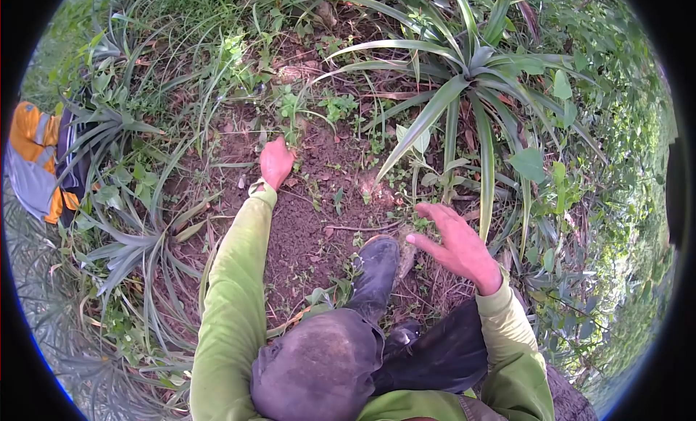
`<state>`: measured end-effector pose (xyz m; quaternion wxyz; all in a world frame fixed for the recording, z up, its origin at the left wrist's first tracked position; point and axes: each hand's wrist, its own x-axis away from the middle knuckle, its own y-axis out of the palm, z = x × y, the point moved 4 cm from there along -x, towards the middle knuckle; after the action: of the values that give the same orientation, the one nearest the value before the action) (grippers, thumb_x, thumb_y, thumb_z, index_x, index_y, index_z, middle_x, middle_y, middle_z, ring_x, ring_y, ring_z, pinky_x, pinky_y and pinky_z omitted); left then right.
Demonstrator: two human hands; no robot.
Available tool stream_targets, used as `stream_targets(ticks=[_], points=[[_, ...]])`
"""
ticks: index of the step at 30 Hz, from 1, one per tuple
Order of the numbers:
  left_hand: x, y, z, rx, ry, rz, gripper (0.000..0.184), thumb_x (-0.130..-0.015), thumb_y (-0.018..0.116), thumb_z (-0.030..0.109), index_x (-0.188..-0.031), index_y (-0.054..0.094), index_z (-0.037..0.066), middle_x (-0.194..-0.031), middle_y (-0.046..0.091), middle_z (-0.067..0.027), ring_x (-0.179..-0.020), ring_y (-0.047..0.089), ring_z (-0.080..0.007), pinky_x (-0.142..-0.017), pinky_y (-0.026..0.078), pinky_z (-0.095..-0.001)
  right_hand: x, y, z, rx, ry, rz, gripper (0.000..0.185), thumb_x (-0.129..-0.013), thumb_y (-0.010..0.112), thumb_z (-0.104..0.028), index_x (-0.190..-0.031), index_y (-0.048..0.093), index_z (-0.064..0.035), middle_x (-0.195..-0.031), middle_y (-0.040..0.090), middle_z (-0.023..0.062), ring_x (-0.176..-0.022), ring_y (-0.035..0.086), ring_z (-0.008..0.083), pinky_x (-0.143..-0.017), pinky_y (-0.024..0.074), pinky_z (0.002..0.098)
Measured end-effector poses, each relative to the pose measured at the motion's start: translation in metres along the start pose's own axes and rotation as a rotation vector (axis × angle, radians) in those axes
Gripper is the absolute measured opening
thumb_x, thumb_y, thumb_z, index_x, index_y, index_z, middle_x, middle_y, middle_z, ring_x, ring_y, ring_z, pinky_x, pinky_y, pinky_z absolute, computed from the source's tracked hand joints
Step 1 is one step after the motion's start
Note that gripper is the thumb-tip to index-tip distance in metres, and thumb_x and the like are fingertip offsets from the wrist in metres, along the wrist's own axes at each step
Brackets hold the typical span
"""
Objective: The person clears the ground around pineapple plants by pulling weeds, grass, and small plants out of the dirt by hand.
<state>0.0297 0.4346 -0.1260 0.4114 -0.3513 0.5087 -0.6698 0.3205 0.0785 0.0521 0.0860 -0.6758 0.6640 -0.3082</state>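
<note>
My left hand (276,162) reaches forward to the soil, its fingers closed low at the stem of a small green weed (291,120). The fingertips are partly hidden, with bare brown soil (308,218) around them. My right hand (460,247) is held above the ground beside my boot, fingers apart and nothing in them. It is nearest to the drooping lower leaves of a large pineapple plant (475,66), which spreads long, narrow leaves at the upper right.
My dark boot (378,265) stands on the soil, below a bent knee (319,367). Smaller spiky plants (148,240) grow at the left. Orange and grey fabric with a pale band (43,135), perhaps clothing, shows at the far left. Leafy growth (609,131) fills the right side.
</note>
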Motion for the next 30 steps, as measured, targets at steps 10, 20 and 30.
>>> stream_targets(ticks=[10,20,30], points=[[0.173,0.041,0.249,0.534,0.512,-0.656,0.032,-0.090,0.070,0.015,-0.120,0.067,0.006,-0.098,0.073,-0.0256,-0.090,0.071,-0.0480,-0.080,0.059,-0.0530,0.003,-0.003,-0.003,-0.040,-0.017,0.003,0.066,-0.101,0.067,-0.045,-0.144,0.054,0.0028,-0.138,0.062,0.0224,-0.132,0.057,0.0391,-0.113,0.0451,0.0451],[0.231,0.052,0.273,0.695,0.900,-0.829,0.067,-0.092,0.075,0.024,-0.150,0.047,0.005,-0.147,0.055,-0.0265,-0.135,0.055,-0.0440,-0.111,0.048,-0.0501,0.002,-0.009,0.021,-0.030,0.070,0.018,0.069,-0.100,0.069,-0.046,-0.147,0.052,0.0021,-0.140,0.062,0.0223,-0.135,0.057,0.0374,-0.114,0.0447,0.0443],[0.025,0.042,0.174,-0.050,0.429,-0.215,0.078,-0.091,0.078,0.030,-0.155,0.040,0.007,-0.160,0.039,-0.0211,-0.145,0.038,-0.0447,-0.114,0.041,-0.0604,-0.002,-0.010,0.035,-0.011,0.065,0.073,0.065,-0.099,0.071,-0.044,-0.145,0.054,-0.0014,-0.133,0.066,0.0182,-0.127,0.063,0.0338,-0.110,0.0470,0.0427]])
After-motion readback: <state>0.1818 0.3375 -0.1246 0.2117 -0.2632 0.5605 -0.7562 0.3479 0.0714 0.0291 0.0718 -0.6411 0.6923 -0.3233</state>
